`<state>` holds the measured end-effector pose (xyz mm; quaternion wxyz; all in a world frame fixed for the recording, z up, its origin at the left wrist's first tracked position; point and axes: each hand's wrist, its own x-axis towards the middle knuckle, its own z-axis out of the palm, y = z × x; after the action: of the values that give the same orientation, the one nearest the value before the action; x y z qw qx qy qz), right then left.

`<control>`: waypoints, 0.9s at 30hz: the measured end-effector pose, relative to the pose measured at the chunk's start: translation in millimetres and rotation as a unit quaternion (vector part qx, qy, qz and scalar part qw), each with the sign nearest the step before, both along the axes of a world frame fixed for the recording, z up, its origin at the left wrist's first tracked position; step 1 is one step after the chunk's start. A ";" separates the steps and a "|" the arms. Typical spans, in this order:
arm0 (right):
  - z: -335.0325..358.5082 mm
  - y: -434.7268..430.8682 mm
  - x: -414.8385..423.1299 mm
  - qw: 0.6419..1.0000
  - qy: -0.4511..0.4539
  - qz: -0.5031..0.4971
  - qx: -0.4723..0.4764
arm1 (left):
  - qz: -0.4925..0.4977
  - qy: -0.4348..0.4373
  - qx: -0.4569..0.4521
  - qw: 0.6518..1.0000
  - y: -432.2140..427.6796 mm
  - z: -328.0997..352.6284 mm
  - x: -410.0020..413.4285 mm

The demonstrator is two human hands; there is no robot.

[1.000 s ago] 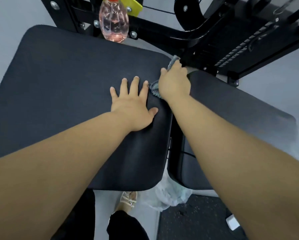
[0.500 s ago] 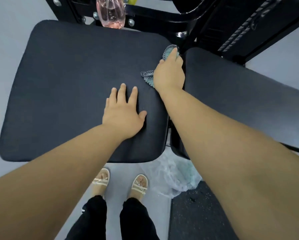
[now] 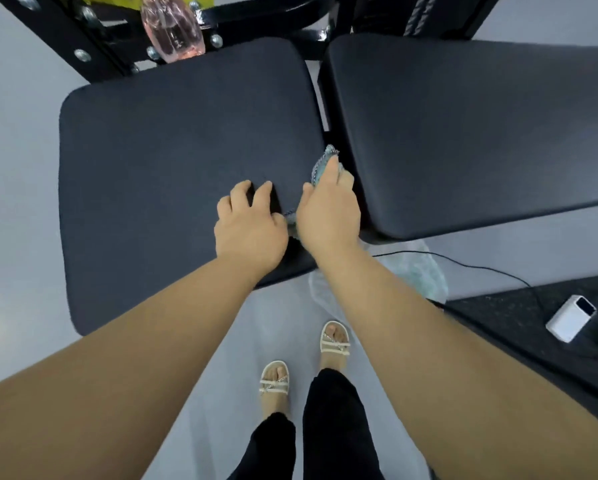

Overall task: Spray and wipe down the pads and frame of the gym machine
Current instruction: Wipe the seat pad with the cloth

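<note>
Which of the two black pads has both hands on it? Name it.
The left pad, below the pink spray bottle. The left hand and the right hand with the cloth rest on it; the right pad is bare.

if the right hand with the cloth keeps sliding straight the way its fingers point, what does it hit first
The right hand points up along the gap between the two pads. It would probably run on along the inner edge of the left pad, then meet the black frame beyond. Depth in the gap is unclear.

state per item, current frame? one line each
left hand: empty, fingers curled, resting on left pad
right hand: pressing cloth at left pad's right edge
cloth: bunched under right hand
left pad: flat
spray bottle: set on frame behind left pad
</note>
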<state>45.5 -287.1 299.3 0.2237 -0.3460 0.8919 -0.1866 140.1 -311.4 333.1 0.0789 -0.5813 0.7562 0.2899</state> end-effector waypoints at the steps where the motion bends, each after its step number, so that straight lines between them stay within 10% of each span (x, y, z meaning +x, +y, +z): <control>1: 0.4 -9.6 -2.8 1.000 0.009 -0.005 -0.002 | -0.005 0.001 0.000 1.000 0.4 -0.1 1.2; 11: -15.8 43.9 42.9 0.982 -0.028 -0.151 -0.113 | -0.072 -0.039 0.057 0.995 27.0 -0.8 43.8; 19: -0.7 42.2 118.6 0.796 -0.341 -0.433 -0.252 | -0.095 0.066 0.154 0.981 4.4 3.0 75.3; 27: 0.6 35.6 132.8 0.767 -0.360 -0.480 -0.227 | -0.142 0.081 0.151 0.975 7.8 -6.8 90.2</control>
<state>178.3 -251.5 299.9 0.3248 0.1792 0.7273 -0.5774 230.3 -303.6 326.3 0.1442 -0.4236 0.7827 0.4325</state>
